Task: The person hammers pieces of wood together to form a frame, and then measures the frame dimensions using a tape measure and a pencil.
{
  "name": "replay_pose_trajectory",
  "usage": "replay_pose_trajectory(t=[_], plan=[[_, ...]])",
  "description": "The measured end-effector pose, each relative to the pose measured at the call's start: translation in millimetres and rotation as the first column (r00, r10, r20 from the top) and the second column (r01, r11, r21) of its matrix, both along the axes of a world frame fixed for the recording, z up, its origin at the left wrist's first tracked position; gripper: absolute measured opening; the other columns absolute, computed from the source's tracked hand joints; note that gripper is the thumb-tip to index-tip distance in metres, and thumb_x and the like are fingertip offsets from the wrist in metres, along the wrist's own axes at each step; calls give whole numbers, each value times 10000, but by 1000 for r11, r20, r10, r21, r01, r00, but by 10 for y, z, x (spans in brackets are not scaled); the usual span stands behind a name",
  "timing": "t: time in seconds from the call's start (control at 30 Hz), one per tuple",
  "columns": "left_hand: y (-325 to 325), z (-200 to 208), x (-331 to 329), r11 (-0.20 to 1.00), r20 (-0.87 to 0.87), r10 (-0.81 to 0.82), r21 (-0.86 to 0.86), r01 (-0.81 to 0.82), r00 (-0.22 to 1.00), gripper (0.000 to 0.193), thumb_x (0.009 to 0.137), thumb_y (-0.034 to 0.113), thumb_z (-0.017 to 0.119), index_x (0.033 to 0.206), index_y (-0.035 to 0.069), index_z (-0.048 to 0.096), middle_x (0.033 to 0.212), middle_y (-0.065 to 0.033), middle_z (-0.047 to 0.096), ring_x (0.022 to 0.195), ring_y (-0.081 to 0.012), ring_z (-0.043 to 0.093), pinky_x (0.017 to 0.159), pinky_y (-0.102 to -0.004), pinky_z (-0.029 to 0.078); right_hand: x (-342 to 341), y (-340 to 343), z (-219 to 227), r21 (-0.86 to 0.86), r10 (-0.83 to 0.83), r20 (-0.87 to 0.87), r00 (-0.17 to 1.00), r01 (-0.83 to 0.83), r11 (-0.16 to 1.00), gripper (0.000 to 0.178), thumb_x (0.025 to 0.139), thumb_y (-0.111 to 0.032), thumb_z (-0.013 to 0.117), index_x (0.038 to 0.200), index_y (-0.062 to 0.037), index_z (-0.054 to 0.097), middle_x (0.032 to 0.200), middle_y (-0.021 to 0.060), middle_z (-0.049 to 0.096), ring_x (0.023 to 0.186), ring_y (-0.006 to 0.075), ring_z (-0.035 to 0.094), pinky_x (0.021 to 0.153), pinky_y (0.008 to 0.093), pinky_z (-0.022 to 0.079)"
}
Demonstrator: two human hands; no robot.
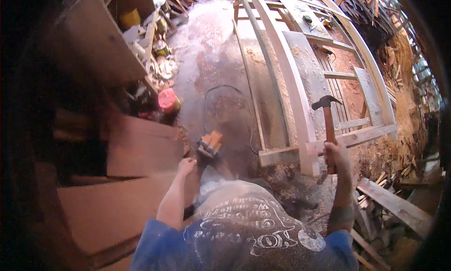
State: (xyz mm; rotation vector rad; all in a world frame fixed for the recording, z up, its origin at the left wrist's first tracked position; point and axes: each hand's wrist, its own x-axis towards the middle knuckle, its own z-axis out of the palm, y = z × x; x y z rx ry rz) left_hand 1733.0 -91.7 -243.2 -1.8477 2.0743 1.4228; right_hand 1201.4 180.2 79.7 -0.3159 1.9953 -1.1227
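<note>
My right hand (pixel 336 156) is wrapped round the wooden handle of a claw hammer (pixel 329 123). The hammer stands upright with its dark head up, over the near corner of a large wooden frame (pixel 296 87). On the left, my left hand (pixel 187 166) is closed with its fingers pressed together. Whatever it may hold is too small to make out. Just beyond that hand, an orange power tool (pixel 211 143) sits low, with a dark cord curving away from it across the floor.
Reddish-brown wooden panels (pixel 141 149) lie at my left, below a leaning board (pixel 103 40). A red-topped container (pixel 168 100) stands near them. Planks lie inside the frame, with small tools on top. Loose boards (pixel 397 205) and wood scraps cover the ground at right.
</note>
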Motion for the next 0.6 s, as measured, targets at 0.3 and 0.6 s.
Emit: replay_pose_trajectory(t=[0.3, 0.6], plan=[[-569, -355, 575, 961, 5, 168, 222, -165, 986, 275, 937, 310, 632, 920, 45, 706, 794, -87, 705, 613, -160, 665, 492, -349, 486, -1081, -1110, -429, 194, -96, -221, 971, 140, 971, 155, 836, -161, 607, 850, -13, 565, 645, 48, 553, 477, 180, 543, 430, 351, 458], [-1957, -592, 319, 935, 212, -210, 330, 132, 954, 338, 905, 335, 686, 1018, 20, 737, 870, -147, 734, 729, -223, 703, 667, -387, 549, -2419, -2788, -1234, 429, 272, -801, 533, 196, 882, 392, 816, -198, 650, 1120, 43, 590, 1014, 322, 654, 971, 481, 632, 844, 557, 499]])
